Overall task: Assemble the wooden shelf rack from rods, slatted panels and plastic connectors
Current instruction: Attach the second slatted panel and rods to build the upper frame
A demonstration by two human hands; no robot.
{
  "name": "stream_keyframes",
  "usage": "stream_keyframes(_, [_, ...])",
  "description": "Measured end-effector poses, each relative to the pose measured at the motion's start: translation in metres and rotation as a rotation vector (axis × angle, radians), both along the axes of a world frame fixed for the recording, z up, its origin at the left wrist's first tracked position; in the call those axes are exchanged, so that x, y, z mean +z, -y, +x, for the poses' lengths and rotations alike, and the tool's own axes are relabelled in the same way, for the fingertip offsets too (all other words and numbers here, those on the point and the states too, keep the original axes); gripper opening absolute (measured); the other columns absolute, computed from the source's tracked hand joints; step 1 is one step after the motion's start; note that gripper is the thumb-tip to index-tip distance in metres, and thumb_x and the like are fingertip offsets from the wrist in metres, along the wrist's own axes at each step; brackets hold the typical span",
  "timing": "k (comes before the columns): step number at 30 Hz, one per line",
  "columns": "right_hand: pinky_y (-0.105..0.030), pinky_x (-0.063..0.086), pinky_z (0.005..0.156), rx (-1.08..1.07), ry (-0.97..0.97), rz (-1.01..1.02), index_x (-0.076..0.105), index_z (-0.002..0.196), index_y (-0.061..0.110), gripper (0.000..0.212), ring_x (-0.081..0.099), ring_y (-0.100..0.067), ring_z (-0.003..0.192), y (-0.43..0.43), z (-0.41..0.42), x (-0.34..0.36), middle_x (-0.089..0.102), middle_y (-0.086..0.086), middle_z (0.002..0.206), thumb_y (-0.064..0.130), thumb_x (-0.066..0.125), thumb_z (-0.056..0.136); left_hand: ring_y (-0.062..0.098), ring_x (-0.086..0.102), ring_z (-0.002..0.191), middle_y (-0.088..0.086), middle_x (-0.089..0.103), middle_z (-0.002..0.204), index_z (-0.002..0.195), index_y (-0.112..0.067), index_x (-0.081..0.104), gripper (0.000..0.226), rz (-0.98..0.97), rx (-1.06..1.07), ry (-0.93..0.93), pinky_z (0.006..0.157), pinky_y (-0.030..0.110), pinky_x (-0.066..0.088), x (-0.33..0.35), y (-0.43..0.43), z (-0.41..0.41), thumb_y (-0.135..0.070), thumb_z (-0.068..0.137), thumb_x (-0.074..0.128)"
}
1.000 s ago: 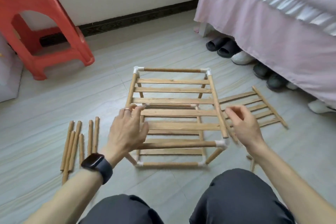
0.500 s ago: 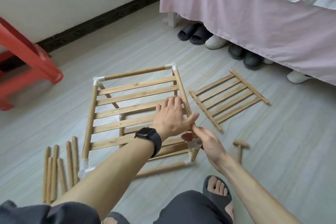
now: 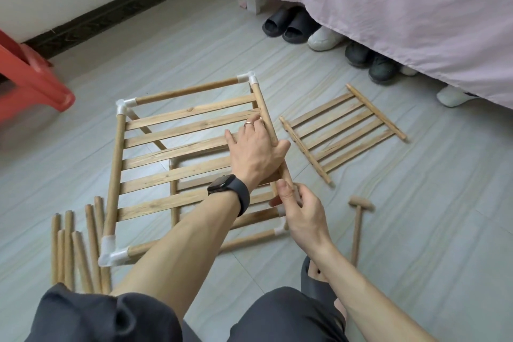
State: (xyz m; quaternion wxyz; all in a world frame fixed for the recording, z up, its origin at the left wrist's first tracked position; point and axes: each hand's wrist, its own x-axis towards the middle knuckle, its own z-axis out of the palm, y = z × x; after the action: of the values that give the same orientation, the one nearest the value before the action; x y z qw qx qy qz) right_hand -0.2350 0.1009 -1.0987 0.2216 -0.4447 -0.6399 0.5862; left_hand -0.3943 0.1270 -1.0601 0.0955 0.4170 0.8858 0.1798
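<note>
The half-built wooden rack (image 3: 177,158) stands on the floor, a box of rods joined by white plastic connectors with slatted panels inside. My left hand (image 3: 256,151) lies across the top panel's right end, thumb hooked around the right side rod (image 3: 263,108). My right hand (image 3: 301,212) pinches the white connector at the rack's near right top corner; the connector is mostly hidden by my fingers. A loose slatted panel (image 3: 342,132) lies flat to the right. Several loose rods (image 3: 75,247) lie at the left.
A small wooden mallet (image 3: 358,226) lies on the floor right of my right hand. A red plastic stool (image 3: 30,83) stands at the far left. A bed with a pink skirt (image 3: 388,14) fills the upper right, several shoes (image 3: 322,36) beneath it. My knees fill the bottom edge.
The view has swung right and down. My left hand crossed from the rack's left side to its right side rod. My right hand dropped onto the near right corner connector.
</note>
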Motion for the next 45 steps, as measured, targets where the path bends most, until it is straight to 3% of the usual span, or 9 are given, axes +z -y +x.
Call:
stream_keyframes(7, [-0.024, 0.049, 0.069, -0.142, -0.030, -0.082, 0.073, 0.084, 0.029, 0.054, 0.071, -0.002, 0.079, 0.005, -0.005, 0.002, 0.076, 0.011, 0.084, 0.080, 0.056, 0.081, 0.026, 0.052, 0.120, 0.006, 0.057, 0.129, 0.118, -0.013, 0.056, 0.049, 0.000, 0.014, -0.037, 0.115, 0.062, 0.020, 0.002, -0.002, -0.001, -0.050, 0.085, 0.049])
stream_keyframes(12, [-0.011, 0.045, 0.056, -0.201, -0.024, -0.067, 0.073, 0.084, 0.026, 0.052, 0.069, -0.001, 0.069, 0.008, -0.011, 0.006, 0.075, 0.012, 0.076, 0.075, 0.056, 0.086, 0.027, 0.053, 0.115, 0.008, 0.059, 0.122, 0.116, -0.012, 0.058, 0.049, -0.006, 0.048, -0.057, 0.113, 0.062, 0.023, 0.003, -0.006, 0.000, -0.049, 0.085, 0.047])
stream_keyframes(19, [-0.010, 0.041, 0.048, -0.285, -0.013, -0.005, 0.068, 0.076, 0.023, 0.045, 0.064, -0.002, 0.056, 0.012, -0.018, 0.003, 0.070, 0.010, 0.063, 0.060, 0.053, 0.098, 0.027, 0.054, 0.104, 0.006, 0.053, 0.126, 0.118, -0.012, 0.052, 0.046, 0.041, 0.032, -0.097, 0.100, 0.051, 0.034, -0.003, -0.015, 0.000, -0.043, 0.084, 0.049])
stream_keyframes(23, [-0.006, 0.043, 0.056, -0.255, 0.049, 0.065, 0.068, 0.088, 0.028, 0.035, 0.065, 0.006, 0.072, 0.011, -0.023, 0.000, 0.070, 0.022, 0.073, 0.052, 0.048, 0.102, 0.029, 0.053, 0.109, 0.007, 0.054, 0.129, 0.122, -0.013, 0.050, 0.047, 0.033, 0.002, -0.069, 0.104, 0.051, 0.032, -0.006, -0.012, -0.005, -0.044, 0.087, 0.044])
stream_keyframes(29, [-0.006, 0.040, 0.055, -0.186, 0.156, 0.195, 0.063, 0.083, 0.017, 0.037, 0.062, 0.007, 0.069, 0.006, -0.021, -0.003, 0.066, 0.007, 0.063, 0.040, 0.044, 0.106, 0.031, 0.045, 0.130, 0.015, 0.043, 0.150, 0.147, -0.008, 0.039, 0.063, -0.113, -0.098, -0.031, 0.118, 0.055, 0.022, -0.001, -0.004, -0.004, -0.048, 0.098, 0.038])
stream_keyframes(35, [-0.012, 0.035, 0.051, -0.100, 0.264, 0.192, 0.063, 0.092, 0.018, 0.038, 0.058, -0.005, 0.067, -0.005, -0.023, 0.002, 0.064, 0.007, 0.073, 0.044, 0.038, 0.107, 0.025, 0.048, 0.130, 0.002, 0.050, 0.144, 0.130, -0.021, 0.063, 0.043, -0.164, -0.318, -0.053, 0.101, 0.041, 0.044, 0.058, 0.037, -0.069, -0.048, 0.101, 0.046])
stream_keyframes(40, [-0.031, 0.035, 0.065, -0.077, 0.325, 0.183, 0.062, 0.109, 0.012, 0.041, 0.049, -0.012, 0.072, -0.014, -0.032, 0.005, 0.051, 0.013, 0.077, 0.041, 0.034, 0.109, 0.025, 0.054, 0.125, 0.007, 0.057, 0.136, 0.132, -0.022, 0.060, 0.043, -0.020, 0.074, 0.048, 0.104, 0.038, 0.044, 0.082, 0.156, -0.135, -0.047, 0.098, 0.052])
stream_keyframes(43, [-0.034, 0.032, 0.076, -0.073, 0.354, 0.212, 0.062, 0.112, 0.008, 0.044, 0.046, -0.023, 0.084, -0.018, -0.032, 0.003, 0.058, 0.001, 0.085, 0.041, 0.033, 0.108, 0.027, 0.057, 0.115, 0.012, 0.059, 0.134, 0.138, -0.016, 0.051, 0.061, 0.066, 0.573, 0.388, 0.099, 0.041, 0.046, 0.059, 0.241, -0.132, -0.058, 0.093, 0.052])
stream_keyframes(45, [-0.035, 0.031, 0.077, -0.076, 0.368, 0.227, 0.062, 0.114, 0.006, 0.047, 0.046, -0.026, 0.087, -0.016, -0.032, 0.003, 0.060, -0.008, 0.094, 0.041, 0.031, 0.109, 0.026, 0.062, 0.108, 0.010, 0.066, 0.125, 0.133, -0.013, 0.055, 0.063, 0.038, 0.725, 0.773, 0.091, 0.041, 0.047, 0.036, 0.281, -0.116, -0.064, 0.098, 0.042])
